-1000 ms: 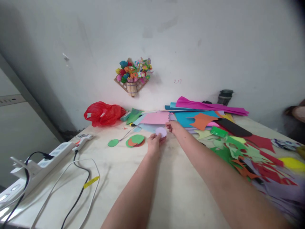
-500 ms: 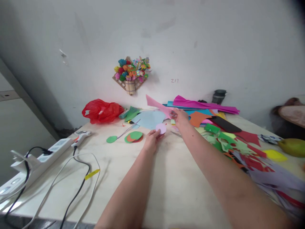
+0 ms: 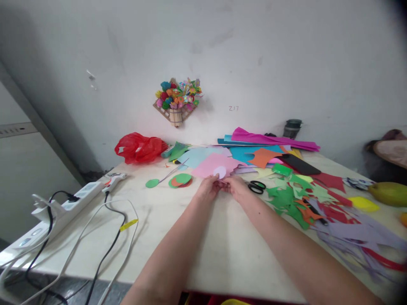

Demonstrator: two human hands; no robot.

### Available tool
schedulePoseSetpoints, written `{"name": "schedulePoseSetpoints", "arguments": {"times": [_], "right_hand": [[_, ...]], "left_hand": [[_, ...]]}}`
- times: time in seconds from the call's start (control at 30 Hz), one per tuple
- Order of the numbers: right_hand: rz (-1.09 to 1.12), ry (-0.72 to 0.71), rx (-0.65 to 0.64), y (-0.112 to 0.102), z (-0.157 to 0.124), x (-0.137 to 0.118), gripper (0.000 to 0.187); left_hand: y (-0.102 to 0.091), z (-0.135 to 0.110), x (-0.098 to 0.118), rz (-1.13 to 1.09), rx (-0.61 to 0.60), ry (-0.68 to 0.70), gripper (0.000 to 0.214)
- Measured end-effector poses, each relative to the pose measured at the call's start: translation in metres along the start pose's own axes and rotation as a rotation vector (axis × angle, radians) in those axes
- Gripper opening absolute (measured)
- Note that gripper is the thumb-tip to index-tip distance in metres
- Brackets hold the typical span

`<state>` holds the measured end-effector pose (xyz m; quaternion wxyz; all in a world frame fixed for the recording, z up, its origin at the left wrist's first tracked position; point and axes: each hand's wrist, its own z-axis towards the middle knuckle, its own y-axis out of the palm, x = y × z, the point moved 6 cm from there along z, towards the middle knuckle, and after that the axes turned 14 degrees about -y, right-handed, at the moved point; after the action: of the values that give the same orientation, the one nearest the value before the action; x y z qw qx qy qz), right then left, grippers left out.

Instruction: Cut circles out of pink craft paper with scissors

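A pale lilac paper circle (image 3: 219, 172) lies over a pink paper sheet (image 3: 211, 162) whose right edge has cut-out curves. My left hand (image 3: 210, 186) is closed on the circle, thumb on top. With its fingers closed at the near edge of the pink sheet, my right hand (image 3: 233, 186) grips it close beside my left. Black-handled scissors (image 3: 257, 187) rest on the table just right of my right hand. To the left lie green and orange paper circles (image 3: 181, 180) in an overlapping pile, and a green circle (image 3: 152, 183) joined to a thin stem.
Paper scraps (image 3: 295, 195) in several colours spread over the right side. A red plastic bag (image 3: 140, 148) sits at the back left. Power strips (image 3: 63, 216) and cables run along the left edge. A dark-lidded jar (image 3: 291, 128) stands by the wall, below a hanging flower basket (image 3: 176, 116).
My right hand has brought the pink sheet down and toward me, under the lilac circle. Both hands now meet, and the scissors show more fully.
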<state>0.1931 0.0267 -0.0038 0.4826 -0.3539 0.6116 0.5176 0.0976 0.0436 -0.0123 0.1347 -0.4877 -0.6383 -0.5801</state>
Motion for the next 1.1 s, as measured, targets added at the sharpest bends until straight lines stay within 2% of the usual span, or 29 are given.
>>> {"name": "schedulePoseSetpoints", "arguments": {"times": [0.07, 0.13, 0.33, 0.43, 0.57, 0.7, 0.9, 1.1], "right_hand": [[0.000, 0.024, -0.023, 0.000, 0.000, 0.000, 0.009], [0.016, 0.059, -0.015, -0.003, 0.000, -0.001, 0.011], [0.080, 0.069, 0.066, -0.015, 0.004, -0.007, 0.018], [0.060, 0.061, 0.035, -0.016, 0.007, -0.007, 0.013], [0.050, -0.001, 0.020, -0.014, 0.010, -0.005, 0.011], [0.053, -0.053, 0.043, -0.015, 0.010, -0.002, 0.011], [0.072, -0.079, 0.043, -0.015, 0.006, -0.003, 0.014], [0.084, -0.075, 0.031, -0.014, 0.007, -0.002, 0.011]], "left_hand": [[-0.001, 0.003, 0.000, 0.001, 0.082, 0.015, 0.012], [0.000, 0.003, -0.001, 0.013, 0.102, 0.019, 0.013], [0.000, -0.005, -0.002, 0.013, 0.016, 0.072, 0.014], [-0.002, -0.006, -0.001, 0.012, 0.012, 0.077, 0.020], [-0.001, -0.010, 0.001, -0.007, 0.031, 0.071, 0.016], [-0.002, -0.013, 0.003, -0.034, 0.080, 0.099, 0.015], [-0.010, -0.007, 0.003, 0.111, 0.170, 0.157, 0.029], [-0.016, -0.007, 0.005, 0.173, 0.249, 0.190, 0.031]]}}
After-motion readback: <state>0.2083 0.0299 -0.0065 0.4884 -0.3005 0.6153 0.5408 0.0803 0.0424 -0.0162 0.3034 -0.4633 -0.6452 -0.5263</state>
